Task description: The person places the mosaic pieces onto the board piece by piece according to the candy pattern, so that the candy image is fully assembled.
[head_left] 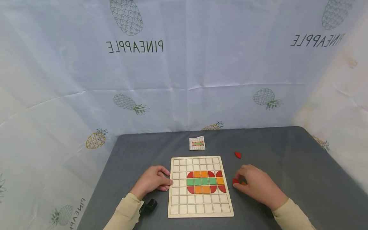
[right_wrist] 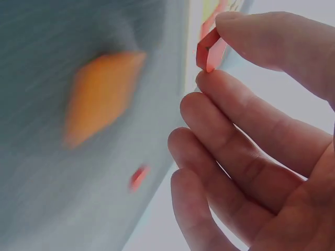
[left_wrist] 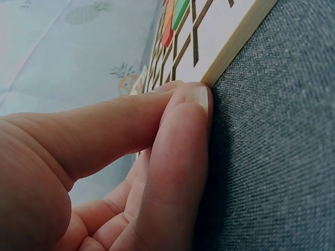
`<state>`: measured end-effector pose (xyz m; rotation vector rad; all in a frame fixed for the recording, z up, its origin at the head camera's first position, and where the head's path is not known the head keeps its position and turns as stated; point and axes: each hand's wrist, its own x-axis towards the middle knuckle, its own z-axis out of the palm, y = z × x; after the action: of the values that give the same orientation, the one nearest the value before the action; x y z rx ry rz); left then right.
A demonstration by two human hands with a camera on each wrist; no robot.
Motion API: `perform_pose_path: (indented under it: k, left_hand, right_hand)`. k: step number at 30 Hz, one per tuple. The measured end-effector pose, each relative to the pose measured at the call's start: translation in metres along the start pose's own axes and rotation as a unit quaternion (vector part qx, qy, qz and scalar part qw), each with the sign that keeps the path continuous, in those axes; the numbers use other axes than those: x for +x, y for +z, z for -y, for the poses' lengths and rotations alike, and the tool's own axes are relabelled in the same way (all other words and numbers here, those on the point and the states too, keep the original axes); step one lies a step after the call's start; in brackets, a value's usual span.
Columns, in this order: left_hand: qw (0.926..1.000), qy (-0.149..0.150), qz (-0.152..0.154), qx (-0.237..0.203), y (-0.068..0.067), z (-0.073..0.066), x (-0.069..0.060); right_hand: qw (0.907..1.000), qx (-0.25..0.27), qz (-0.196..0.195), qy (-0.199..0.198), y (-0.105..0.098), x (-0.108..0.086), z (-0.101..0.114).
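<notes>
A pale wooden grid board (head_left: 183,209) lies on the dark table. Red, orange and green pieces fill several of its squares, forming a candy-like pattern. At the board's left edge, my left hand (head_left: 152,180) holds the rim with its thumb and a curled finger, clearest in the left wrist view. To the right of the board, my right hand (head_left: 257,182) pinches a red curved-edge piece (right_wrist: 210,50) between thumb and index finger. An orange piece (right_wrist: 103,98) lies on the table close by, partly hidden behind this hand in the head view. Farther back rests another red piece (head_left: 237,155).
Behind the board sits a small pattern card (head_left: 197,143) with a similar design. A black strap-like object (head_left: 148,206) is by the left cuff. White cloth (head_left: 184,64) printed with pineapples surrounds the table (head_left: 276,153) at the back and sides.
</notes>
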<state>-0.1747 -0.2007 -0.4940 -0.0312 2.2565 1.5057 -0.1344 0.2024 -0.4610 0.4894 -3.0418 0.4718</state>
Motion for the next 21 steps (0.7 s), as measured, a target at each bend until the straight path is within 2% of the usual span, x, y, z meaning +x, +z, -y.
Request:
perform_pose_path:
  k: [4, 11, 16, 21]
  left_hand:
    - [1.0, 0.001, 0.003, -0.003, -0.001, 0.0, 0.0]
    - [1.0, 0.0, 0.003, -0.007, 0.0, -0.001, -0.001]
    - [0.9999, 0.002, 0.002, -0.014, 0.0, 0.0, -0.001]
    - [0.9997, 0.005, 0.005, -0.022, -0.001, 0.0, -0.001]
  right_hand:
    - [0.9992, 0.026, 0.002, -0.03, 0.009, 0.031, 0.029]
    - [0.9927, 0.055, 0.007, -0.107, 0.031, 0.078, 0.078]
    - [0.9902, 0.051, 0.008, -0.13, 0.044, 0.095, 0.103]
    - [0.9892, 0.038, 0.003, -0.142, 0.052, 0.104, 0.117]
